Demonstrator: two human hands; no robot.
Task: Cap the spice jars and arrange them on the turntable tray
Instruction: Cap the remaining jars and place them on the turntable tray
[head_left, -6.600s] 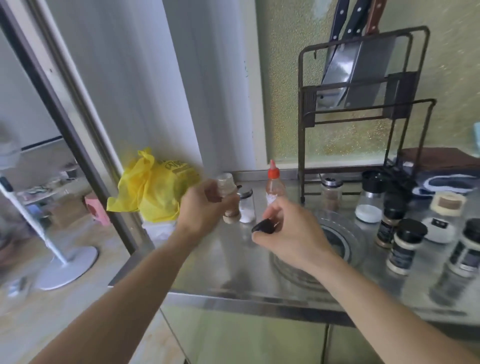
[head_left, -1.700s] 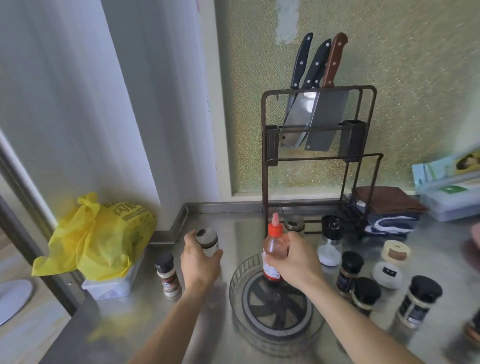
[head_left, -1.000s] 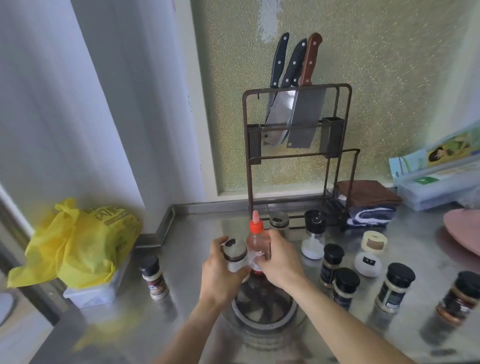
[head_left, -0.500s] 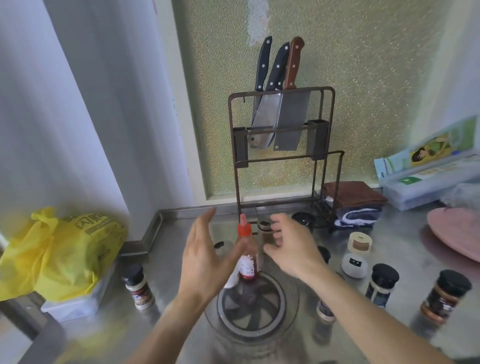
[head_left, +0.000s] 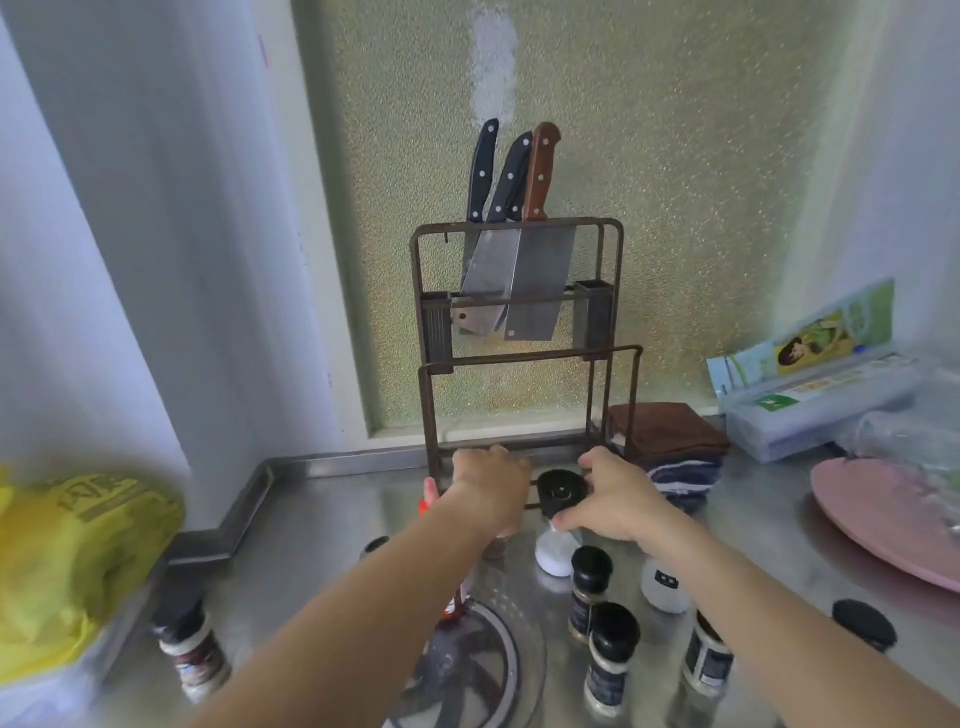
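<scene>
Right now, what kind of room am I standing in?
Most likely a home kitchen. You're at a stainless steel counter with a metal rack holding cleavers against the wall, and spice jars clustered around a clear turntable tray.

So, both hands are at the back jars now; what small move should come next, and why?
Probably close the right hand on the black-capped jar and lift it toward the tray. Its fingers already flank the cap, and the tray has room; the left hand hides its own jar.
</scene>
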